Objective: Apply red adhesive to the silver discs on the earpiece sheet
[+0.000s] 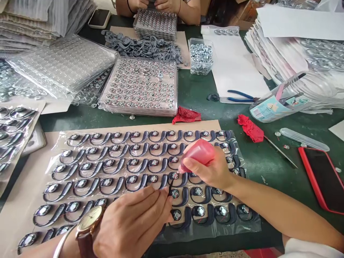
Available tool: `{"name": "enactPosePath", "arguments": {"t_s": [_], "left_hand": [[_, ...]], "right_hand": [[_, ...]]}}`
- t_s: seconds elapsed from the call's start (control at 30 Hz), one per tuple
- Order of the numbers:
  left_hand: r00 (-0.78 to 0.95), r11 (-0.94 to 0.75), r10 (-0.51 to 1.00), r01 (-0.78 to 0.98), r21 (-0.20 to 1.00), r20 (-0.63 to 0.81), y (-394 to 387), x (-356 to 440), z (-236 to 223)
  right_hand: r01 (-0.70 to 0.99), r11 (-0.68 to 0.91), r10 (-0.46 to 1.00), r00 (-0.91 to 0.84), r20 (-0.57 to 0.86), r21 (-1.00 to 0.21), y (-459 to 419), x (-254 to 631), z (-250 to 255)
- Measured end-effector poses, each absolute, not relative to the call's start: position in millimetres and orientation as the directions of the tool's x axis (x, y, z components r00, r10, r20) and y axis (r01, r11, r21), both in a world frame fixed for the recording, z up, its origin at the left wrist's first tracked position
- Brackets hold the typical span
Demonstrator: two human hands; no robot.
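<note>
My right hand [212, 168] is wrapped round a pink squeeze bottle [200, 154], its nozzle tipped down over one of the small round metal-faced parts. My left hand [137, 218], with a watch at the wrist, pinches dark pointed tweezers [171, 183]; their tip meets the same part, close to the nozzle. Most of the tweezers is hidden by my fingers. Under both hands lies a clear plastic sheet [215, 233] bearing rows of dark curved ear-hook pieces [139, 184], each with a round silver-centred part. Both hands cover some of the rows.
Behind the sheet stand stacked clear trays of round parts [139, 86], a tub of metal parts [201, 57] and a heap of grey hooks [145, 46]. Pliers [239, 96], a jar [282, 100] and a red-cased phone [322, 179] lie rightward. Another person's hands [156, 5] work opposite.
</note>
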State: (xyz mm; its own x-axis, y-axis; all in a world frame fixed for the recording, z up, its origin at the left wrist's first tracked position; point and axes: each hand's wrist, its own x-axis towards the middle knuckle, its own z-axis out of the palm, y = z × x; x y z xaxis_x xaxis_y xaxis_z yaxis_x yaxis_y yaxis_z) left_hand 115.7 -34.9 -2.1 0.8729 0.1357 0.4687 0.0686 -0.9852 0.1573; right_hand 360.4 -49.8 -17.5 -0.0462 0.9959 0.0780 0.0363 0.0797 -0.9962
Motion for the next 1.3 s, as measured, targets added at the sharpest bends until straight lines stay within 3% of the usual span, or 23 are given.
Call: {"name": "enactPosePath", "arguments": {"t_s": [0.23, 0.33, 0.47, 0.73, 1.3], "left_hand": [[0.886, -0.997, -0.029, 0.007, -0.076, 0.463, -40.7, 120.6, -8.2], [0.888, -0.993, -0.055, 0.000, -0.120, 0.457, -42.0, 122.3, -7.9], [0.897, -0.995, -0.041, 0.003, -0.101, 0.440, -42.7, 119.8, -8.9], [0.888, -0.999, 0.038, 0.035, 0.015, 0.458, -43.4, 120.9, -5.2], [0.873, -0.997, 0.075, 0.051, 0.063, 0.482, -39.2, 124.0, -0.7]], "right_hand": [[0.162, 0.162, 0.985, -0.093, 0.148, -0.973, -50.7, 360.1, -20.9], [0.221, 0.160, 0.986, -0.088, 0.144, -0.962, -49.9, 359.5, -20.1], [0.285, 0.172, 0.985, -0.038, 0.169, -0.943, -49.3, 359.8, -21.3], [0.246, 0.140, 0.989, 0.008, 0.146, -0.959, -50.3, 361.4, -21.2], [0.310, 0.091, 0.995, 0.004, 0.097, -0.946, -47.7, 363.5, -18.8]]}}
